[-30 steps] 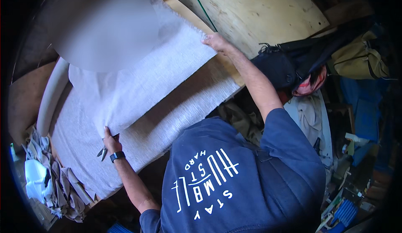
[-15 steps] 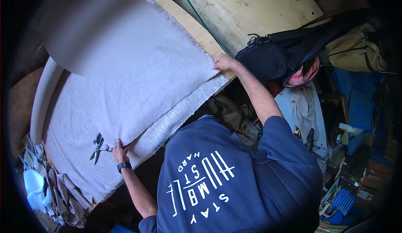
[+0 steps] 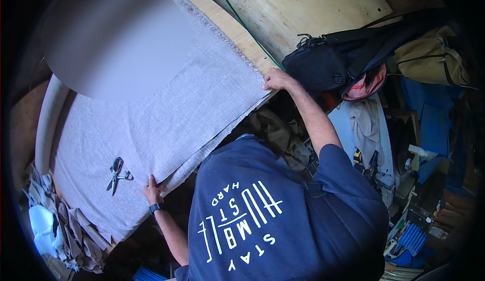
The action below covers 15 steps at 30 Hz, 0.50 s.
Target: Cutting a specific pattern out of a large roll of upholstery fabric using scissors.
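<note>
A light grey woven fabric (image 3: 212, 89) lies in two layers over a curved wooden board (image 3: 237, 28). My right hand (image 3: 277, 80) pinches the fabric's corner at the board's right end. My left hand (image 3: 153, 191) grips the near edge of the upper layer, thumb on top; its other fingers are partly hidden under the cloth. Between the hands, the two layers' edges lie close together, with a narrow dark gap beside my left hand. A pair of scissors (image 3: 117, 175) rests on the fabric left of that hand. A smooth blurred patch hides the far left part of the cloth.
A grey padded roll (image 3: 48, 124) curves along the board's left side. Crumpled cloth scraps (image 3: 83, 230) hang at the lower left beside a white plastic container (image 3: 43, 225). A black bag (image 3: 316, 64) and an olive bag (image 3: 432, 61) sit right of my right hand.
Both hands have drawn the upper layer's edge toward me, and it now covers most of the lower layer's strip. My left hand has moved off the scissors' handles, slightly right and nearer.
</note>
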Each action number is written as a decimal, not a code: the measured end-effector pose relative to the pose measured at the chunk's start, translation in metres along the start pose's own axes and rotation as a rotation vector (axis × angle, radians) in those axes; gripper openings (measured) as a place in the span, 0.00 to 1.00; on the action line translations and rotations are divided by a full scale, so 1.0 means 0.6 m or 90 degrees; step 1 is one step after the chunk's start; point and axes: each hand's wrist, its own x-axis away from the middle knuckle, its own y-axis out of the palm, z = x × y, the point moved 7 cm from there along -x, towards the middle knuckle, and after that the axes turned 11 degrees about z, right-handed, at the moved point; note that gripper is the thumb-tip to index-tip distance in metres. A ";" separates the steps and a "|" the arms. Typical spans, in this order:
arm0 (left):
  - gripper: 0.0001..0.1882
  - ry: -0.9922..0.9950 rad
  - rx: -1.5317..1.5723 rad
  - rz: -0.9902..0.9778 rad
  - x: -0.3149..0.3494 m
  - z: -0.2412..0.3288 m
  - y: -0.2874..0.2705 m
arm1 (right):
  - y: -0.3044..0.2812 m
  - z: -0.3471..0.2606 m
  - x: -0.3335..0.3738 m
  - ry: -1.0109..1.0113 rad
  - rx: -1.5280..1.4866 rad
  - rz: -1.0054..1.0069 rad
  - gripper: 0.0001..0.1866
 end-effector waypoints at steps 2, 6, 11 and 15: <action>0.23 -0.009 -0.012 -0.038 -0.001 -0.021 -0.004 | 0.000 0.002 0.007 -0.009 -0.001 0.003 0.13; 0.23 -0.025 0.002 0.017 0.024 -0.018 0.007 | -0.002 -0.001 0.013 -0.026 0.027 0.017 0.14; 0.23 -0.036 0.017 0.069 0.009 -0.029 0.003 | -0.001 0.021 0.012 -0.026 -0.054 0.054 0.15; 0.22 -0.014 0.007 0.029 -0.011 -0.029 0.003 | 0.003 0.021 0.007 0.000 -0.101 0.052 0.16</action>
